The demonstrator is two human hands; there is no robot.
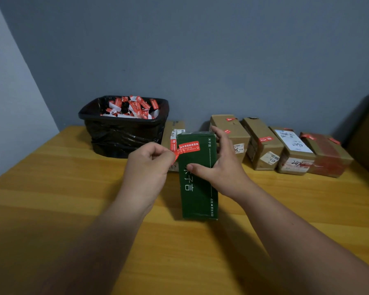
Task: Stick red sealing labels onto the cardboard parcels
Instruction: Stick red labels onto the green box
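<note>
A dark green parcel (197,184) with white printed characters lies lengthwise on the wooden table (51,188), in the middle of the view. A red sealing label (189,147) sticks across its far end and hangs off the left edge. My left hand (149,165) pinches that loose left end of the label beside the box. My right hand (219,165) grips the parcel from the right, thumb on top and fingers curled round its far right corner.
A bin lined with a black bag (124,126) stands at the back left, filled with red and white label scraps. A brown parcel (173,135) lies behind the green one. Several brown cardboard parcels (262,143) with red labels line the back right by the wall.
</note>
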